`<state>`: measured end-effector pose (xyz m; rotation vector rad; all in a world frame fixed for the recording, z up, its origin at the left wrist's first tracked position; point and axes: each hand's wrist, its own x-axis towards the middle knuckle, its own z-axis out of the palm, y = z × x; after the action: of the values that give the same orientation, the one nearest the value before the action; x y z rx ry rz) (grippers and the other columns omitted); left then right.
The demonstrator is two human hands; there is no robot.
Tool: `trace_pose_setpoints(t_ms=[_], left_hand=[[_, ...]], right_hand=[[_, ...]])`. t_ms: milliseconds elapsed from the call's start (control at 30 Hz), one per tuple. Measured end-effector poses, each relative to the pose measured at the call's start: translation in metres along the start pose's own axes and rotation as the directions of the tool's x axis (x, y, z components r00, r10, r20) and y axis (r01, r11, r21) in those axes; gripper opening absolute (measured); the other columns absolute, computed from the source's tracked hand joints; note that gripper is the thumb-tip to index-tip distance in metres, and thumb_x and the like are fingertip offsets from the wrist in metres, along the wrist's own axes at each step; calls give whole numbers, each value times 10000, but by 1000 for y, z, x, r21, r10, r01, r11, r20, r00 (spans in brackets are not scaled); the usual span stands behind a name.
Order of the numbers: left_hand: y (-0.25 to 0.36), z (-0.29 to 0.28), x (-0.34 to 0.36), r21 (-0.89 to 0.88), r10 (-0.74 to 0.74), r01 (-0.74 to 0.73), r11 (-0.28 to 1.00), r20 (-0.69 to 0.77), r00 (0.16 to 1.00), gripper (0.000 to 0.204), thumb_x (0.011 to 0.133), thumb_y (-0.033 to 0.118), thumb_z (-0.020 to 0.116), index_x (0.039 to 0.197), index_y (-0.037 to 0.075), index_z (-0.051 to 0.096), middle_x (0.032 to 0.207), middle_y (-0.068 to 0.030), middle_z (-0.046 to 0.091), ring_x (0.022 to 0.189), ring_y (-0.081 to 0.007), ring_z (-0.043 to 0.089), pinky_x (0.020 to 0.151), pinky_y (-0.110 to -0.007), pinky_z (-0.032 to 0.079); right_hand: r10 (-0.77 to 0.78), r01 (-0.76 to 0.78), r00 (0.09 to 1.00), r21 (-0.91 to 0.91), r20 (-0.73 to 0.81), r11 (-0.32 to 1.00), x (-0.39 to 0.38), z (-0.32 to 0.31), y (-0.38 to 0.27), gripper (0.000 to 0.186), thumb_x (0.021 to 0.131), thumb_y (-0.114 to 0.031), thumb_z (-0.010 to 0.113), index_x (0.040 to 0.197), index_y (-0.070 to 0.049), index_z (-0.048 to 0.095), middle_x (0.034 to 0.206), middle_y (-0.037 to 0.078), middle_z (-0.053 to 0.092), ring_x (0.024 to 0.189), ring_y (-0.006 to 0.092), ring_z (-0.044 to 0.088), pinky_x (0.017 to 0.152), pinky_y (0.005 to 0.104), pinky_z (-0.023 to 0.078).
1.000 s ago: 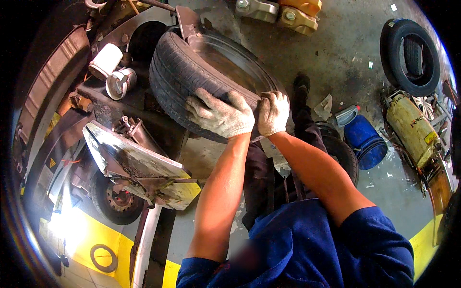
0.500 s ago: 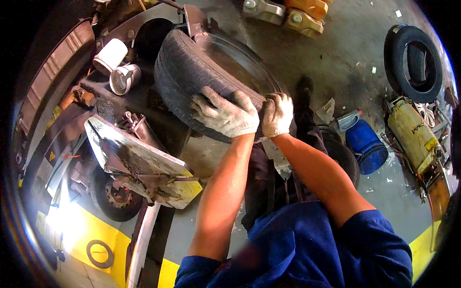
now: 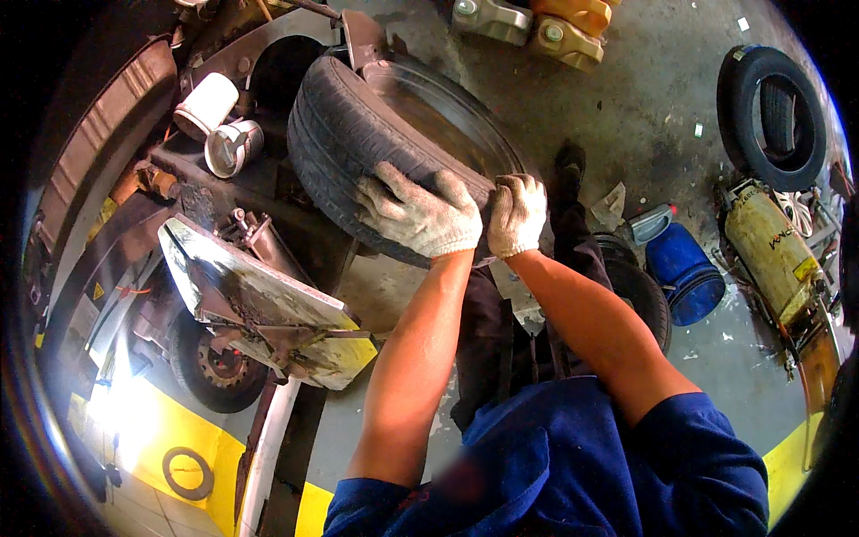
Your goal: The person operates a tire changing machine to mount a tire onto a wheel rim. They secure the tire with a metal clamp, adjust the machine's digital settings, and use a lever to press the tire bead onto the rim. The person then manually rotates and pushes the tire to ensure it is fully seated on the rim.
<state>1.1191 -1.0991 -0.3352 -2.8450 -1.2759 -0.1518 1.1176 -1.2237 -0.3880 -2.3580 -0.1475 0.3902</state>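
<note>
A worn black tyre [image 3: 344, 161] stands tilted against a brown metal arm [image 3: 362, 36] of the machine at upper centre. Its dark round opening faces to the right and away from me. My left hand [image 3: 425, 212], in a whitish knit glove, lies over the tread, fingers spread and bent across it, thumb near the tyre's edge. Beside it, my right hand [image 3: 517, 213], in a matching glove, is curled over the near edge of the same tyre. The undersides of both hands are hidden.
Left are white cups [image 3: 208, 106] and a tilted worn metal plate [image 3: 259, 295], with a wheel [image 3: 215, 362] below. On the right are a blue bucket [image 3: 684, 273], a yellow cylinder [image 3: 769, 255] and stacked tyres [image 3: 729, 116]. Another tyre [image 3: 658, 309] lies by my legs. Weights-like metal blocks [image 3: 568, 43] lie far ahead.
Both hands keep their places on the tyre, and the tyre has not visibly moved. The view has shifted very slightly, and a dark shoe beyond my right hand shows more clearly.
</note>
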Motion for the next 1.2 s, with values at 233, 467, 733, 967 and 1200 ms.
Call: trace_pose_setpoints(t_ms=[233, 467, 733, 967, 1200], left_hand=[[3, -3, 1, 19, -22, 22, 1000, 18, 1000, 865, 966, 479, 601, 1620, -21, 337, 1563, -409, 348, 1429, -616, 372, 1185, -723, 294], [2, -2, 0, 17, -9, 9, 1000, -3, 1000, 839, 969, 468, 598, 1604, -27, 362, 1566, -398, 349, 1420, -613, 382, 1175, -722, 314], [0, -1, 0, -24, 2, -2, 1000, -15, 1000, 827, 958, 422, 592, 1593, -64, 375, 1550, -409, 363, 1441, -649, 354, 1164, -778, 293], [-2, 3, -1, -20, 25, -26, 999, -50, 998, 832, 943, 408, 612, 1591, -59, 379, 1542, -401, 367, 1432, -639, 367, 1162, -771, 304], [0, -1, 0, 3, 11, -11, 1000, -25, 1000, 848, 930, 416, 622, 1589, -58, 377, 1548, -400, 359, 1436, -636, 364, 1166, -767, 305]], right_hand=[[10, -10, 1000, 3, -22, 1000, 2, -3, -7, 198, 961, -154, 596, 1094, -54, 704, 1120, 192, 674, 1064, 429, 611, 955, 515, 478], [13, -13, 1000, 9, -17, 1000, 1, -2, -7, 187, 955, -138, 610, 1098, -58, 700, 1117, 186, 670, 1071, 425, 609, 961, 509, 476], [13, -13, 1000, 2, -3, 1000, -1, 0, -3, 196, 966, -158, 634, 1137, -90, 701, 1151, 161, 660, 1077, 406, 589, 933, 502, 449], [22, -22, 1000, 7, 1, 1000, -2, 0, -3, 203, 966, -156, 633, 1144, -87, 701, 1160, 165, 658, 1084, 412, 587, 935, 508, 448], [17, -17, 1000, 3, -17, 1000, 1, -4, -10, 195, 959, -155, 603, 1099, -58, 698, 1117, 192, 670, 1058, 435, 603, 951, 516, 469]])
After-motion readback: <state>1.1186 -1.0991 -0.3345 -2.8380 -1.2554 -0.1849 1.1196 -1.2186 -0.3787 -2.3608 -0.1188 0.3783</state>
